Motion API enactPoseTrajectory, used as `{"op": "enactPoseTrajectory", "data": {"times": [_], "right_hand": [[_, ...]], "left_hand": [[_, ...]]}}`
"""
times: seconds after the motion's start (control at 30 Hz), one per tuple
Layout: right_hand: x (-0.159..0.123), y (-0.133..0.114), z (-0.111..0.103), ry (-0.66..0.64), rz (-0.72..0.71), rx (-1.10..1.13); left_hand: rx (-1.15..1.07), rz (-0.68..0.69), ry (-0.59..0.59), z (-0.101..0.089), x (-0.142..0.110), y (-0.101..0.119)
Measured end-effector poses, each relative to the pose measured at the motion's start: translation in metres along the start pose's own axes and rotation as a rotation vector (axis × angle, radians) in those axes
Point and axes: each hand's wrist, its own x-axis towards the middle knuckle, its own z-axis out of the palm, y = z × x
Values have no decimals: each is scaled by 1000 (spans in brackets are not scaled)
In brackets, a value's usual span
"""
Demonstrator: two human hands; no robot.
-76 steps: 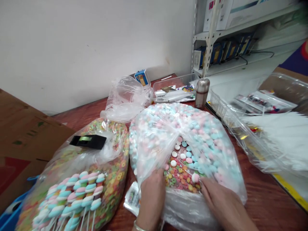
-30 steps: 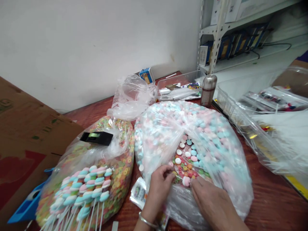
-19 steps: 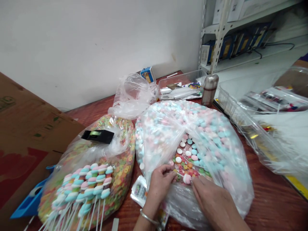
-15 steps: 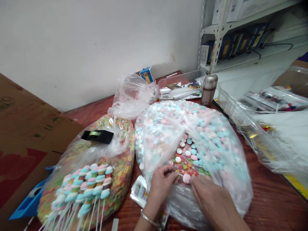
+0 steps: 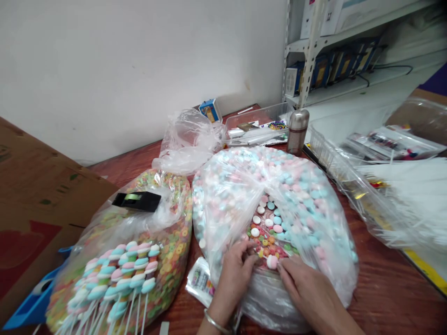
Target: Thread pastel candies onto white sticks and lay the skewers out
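Observation:
A pink-and-white marshmallow (image 5: 272,262) is at the fingertips of my right hand (image 5: 307,284), which are closed on its right side. My left hand (image 5: 238,266) is just left of it, its fingers curled together; what they hold, if anything, I cannot make out. Both hands are over the near part of a large clear plastic bag (image 5: 226,195) of pink, white and blue marshmallows. Through the bag's opening show loose marshmallows (image 5: 268,222) and small coloured ring candies (image 5: 267,242). To the left, finished candy skewers (image 5: 122,270) on white sticks lie on another bag of ring candies (image 5: 179,237).
A black tape dispenser (image 5: 139,201) rests on the left bag, with a blue dispenser (image 5: 33,295) and a cardboard box (image 5: 45,186) beside it. Printed wrappers (image 5: 200,281) lie between the bags. A flask (image 5: 297,132) and clear plastic trays (image 5: 352,190) stand behind and right.
The view has shifted slightly, so most things sit a little further left. My left fingers have curled in more, and the white stick seen by them before is hard to see now.

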Motion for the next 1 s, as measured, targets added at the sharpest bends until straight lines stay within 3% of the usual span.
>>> {"op": "enactPoseTrajectory", "data": {"times": [0.13, 0.27, 0.53, 0.63, 0.7, 0.83, 1.0], "right_hand": [[0, 5, -1, -13, 27, 30], [-1, 7, -3, -26, 50, 42], [-2, 8, -5, 34, 27, 40], [-2, 9, -7, 48, 4, 48], [-4, 9, -8, 55, -4, 46], [-5, 9, -9, 35, -1, 48], [-3, 4, -7, 37, -5, 112]], "left_hand": [[248, 126, -25, -4, -1, 11], [422, 129, -7, 0, -2, 16], [422, 159, 10, 2, -6, 18], [306, 111, 74, 4, -4, 15], [116, 2, 100, 6, 0, 9], [-455, -283, -46, 5, 8, 2], [-740, -345, -204, 7, 6, 10]]}}
